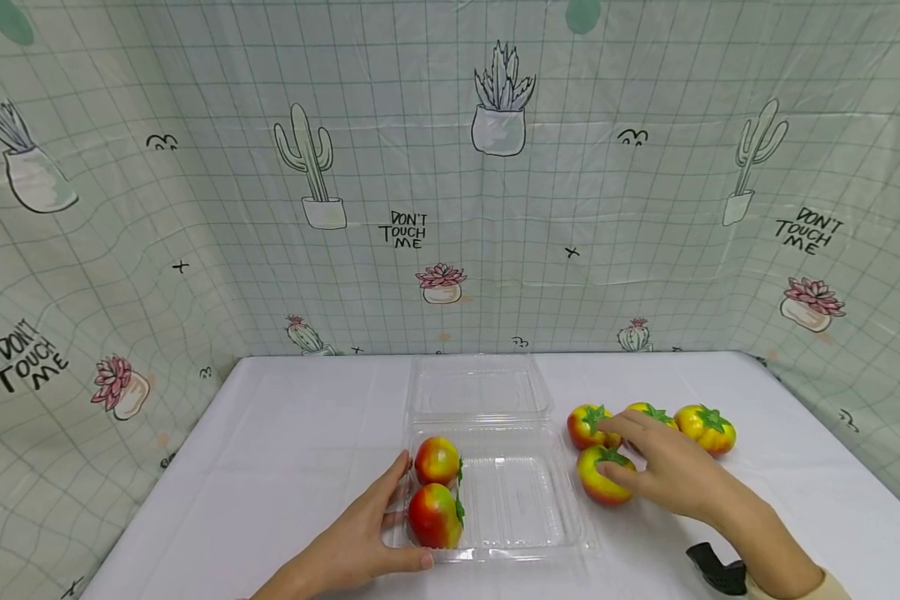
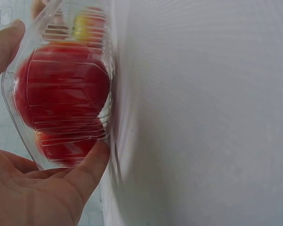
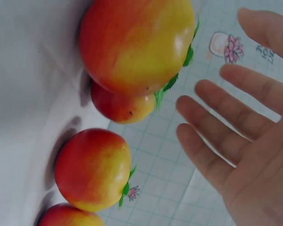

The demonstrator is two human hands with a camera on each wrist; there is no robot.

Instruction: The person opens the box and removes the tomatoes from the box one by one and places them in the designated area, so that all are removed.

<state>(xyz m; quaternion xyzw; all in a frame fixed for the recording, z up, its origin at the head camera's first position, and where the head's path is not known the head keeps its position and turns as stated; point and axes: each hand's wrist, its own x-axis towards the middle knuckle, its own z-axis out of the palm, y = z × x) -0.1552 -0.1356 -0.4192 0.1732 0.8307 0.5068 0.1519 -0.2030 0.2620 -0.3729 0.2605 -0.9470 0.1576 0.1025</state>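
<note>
My left hand holds the near left corner of a clear plastic clamshell box, thumb at the front rim and fingers along the left wall. Inside, against that wall, two red-and-yellow tomato-like fruits lie on their sides, green leaves facing right. Through the plastic, the left wrist view shows a red fruit between thumb and fingers. My right hand hovers with fingers spread over several similar fruits right of the box. Nearest its thumb sits one fruit; the right wrist view shows a fruit apart from the fingers.
The box's lid lies folded back behind its base. At the far right of the group stands another fruit. A black strap hangs by the right wrist. Patterned cloth walls the white table at the back and sides.
</note>
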